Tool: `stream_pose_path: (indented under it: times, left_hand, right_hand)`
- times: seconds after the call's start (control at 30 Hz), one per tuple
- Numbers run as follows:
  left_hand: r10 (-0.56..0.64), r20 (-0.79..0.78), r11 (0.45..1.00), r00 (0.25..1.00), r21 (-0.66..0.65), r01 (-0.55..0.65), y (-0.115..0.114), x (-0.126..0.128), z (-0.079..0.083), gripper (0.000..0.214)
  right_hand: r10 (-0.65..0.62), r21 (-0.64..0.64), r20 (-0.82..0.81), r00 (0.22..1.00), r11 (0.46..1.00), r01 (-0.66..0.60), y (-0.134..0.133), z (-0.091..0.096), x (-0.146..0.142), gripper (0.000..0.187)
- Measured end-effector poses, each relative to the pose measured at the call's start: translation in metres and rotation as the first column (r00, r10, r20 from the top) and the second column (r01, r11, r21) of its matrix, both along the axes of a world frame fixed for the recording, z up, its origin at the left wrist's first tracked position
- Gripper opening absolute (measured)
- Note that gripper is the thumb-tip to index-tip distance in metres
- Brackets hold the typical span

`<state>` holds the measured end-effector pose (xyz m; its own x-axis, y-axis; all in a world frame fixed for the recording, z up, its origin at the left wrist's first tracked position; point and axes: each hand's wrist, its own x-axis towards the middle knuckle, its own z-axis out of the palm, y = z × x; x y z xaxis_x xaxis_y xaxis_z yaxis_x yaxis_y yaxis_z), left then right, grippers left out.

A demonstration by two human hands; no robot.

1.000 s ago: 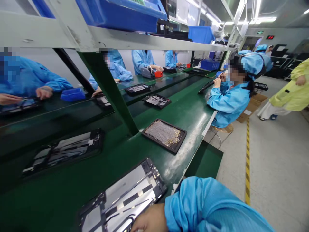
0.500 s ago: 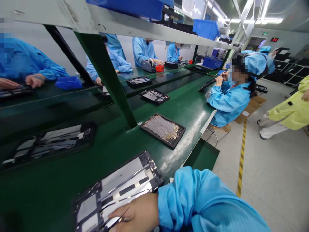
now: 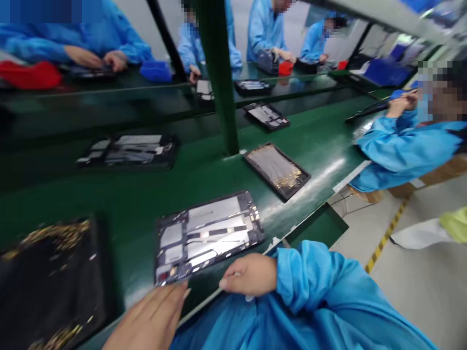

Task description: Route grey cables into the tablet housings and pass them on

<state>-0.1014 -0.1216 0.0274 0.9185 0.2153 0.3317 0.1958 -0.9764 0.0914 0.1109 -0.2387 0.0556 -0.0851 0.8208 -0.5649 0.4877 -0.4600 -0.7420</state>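
Silver-foil tablet frame [image 3: 207, 233], one only, black-edged, lying flat and askew on green tabletop [image 3: 219, 194], directly ahead of both hands; small markings on it too blurred to read. Left hand [image 3: 146, 318] at frame's lower-left corner: left fingers [image 3: 171, 301] straight and together, tips at the edge, contact unclear. Right hand [image 3: 251, 274] just below lower edge: right fingers [image 3: 228, 284] loosely curled, apart from frame or touching it, impossible to tell. Farther along tabletop, second frame [image 3: 127, 150], third frame [image 3: 266, 116], one tray of gold-tipped wires [image 3: 275, 167]. Lower left, one blurred black tray [image 3: 51, 287] with gold bits along its edges. Right side, one seated co-worker [image 3: 408, 150] in blue smock.
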Motion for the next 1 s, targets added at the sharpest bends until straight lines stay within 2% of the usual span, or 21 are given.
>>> stream_pose_path:
  times: [0.1,0.27,0.43,0.5,0.53,0.6,0.67,0.7,0.83,1.0]
  left_hand:
    - [0.035,-0.044,0.998,0.998,-0.055,-0.037,-0.022,0.018,0.014,0.032]
    - [0.067,-0.091,0.957,0.994,-0.274,-0.089,-0.046,0.034,0.019,0.031]
    - [0.125,-0.051,0.94,0.991,-0.313,-0.135,-0.047,0.034,0.015,0.022]
    - [0.187,-0.001,0.945,0.982,-0.272,-0.18,-0.041,0.035,0.007,0.019]
    - [0.232,0.021,0.945,0.972,-0.24,-0.221,-0.037,0.036,0.001,0.018]
    - [0.309,0.041,0.939,0.95,-0.171,-0.298,-0.028,0.038,-0.01,0.016]
    - [0.332,0.003,0.936,0.943,-0.127,-0.329,-0.021,0.039,-0.018,0.017]
    - [0.326,-0.025,0.938,0.945,-0.12,-0.326,-0.018,0.039,-0.02,0.017]
    - [0.311,-0.07,0.938,0.948,-0.14,-0.318,-0.015,0.039,-0.019,0.019]
    - [0.304,-0.082,0.938,0.949,-0.151,-0.313,-0.017,0.039,-0.018,0.019]
  right_hand:
    - [-0.1,-0.085,-0.117,0.988,0.992,0.09,-0.005,-0.011,-0.002,0.033]
    - [-0.242,-0.304,-0.402,0.883,0.945,0.121,-0.004,-0.019,-0.006,0.031]
    - [-0.408,-0.415,-0.521,0.75,0.889,0.196,0.002,-0.017,-0.012,0.023]
    - [-0.502,-0.396,-0.526,0.687,0.859,0.325,0.008,-0.018,-0.015,0.021]
    - [-0.561,-0.366,-0.523,0.642,0.828,0.425,0.012,-0.018,-0.016,0.02]
    - [-0.663,-0.274,-0.522,0.536,0.726,0.631,0.022,-0.019,-0.018,0.022]
    - [-0.697,-0.168,-0.538,0.474,0.639,0.75,0.032,-0.02,-0.019,0.032]
    - [-0.697,-0.11,-0.541,0.47,0.613,0.782,0.037,-0.021,-0.02,0.037]
    - [-0.687,0.175,-0.449,0.571,0.559,0.81,0.049,-0.027,-0.024,0.044]
    - [-0.633,0.523,-0.322,0.705,0.502,0.689,0.048,-0.037,-0.034,0.035]
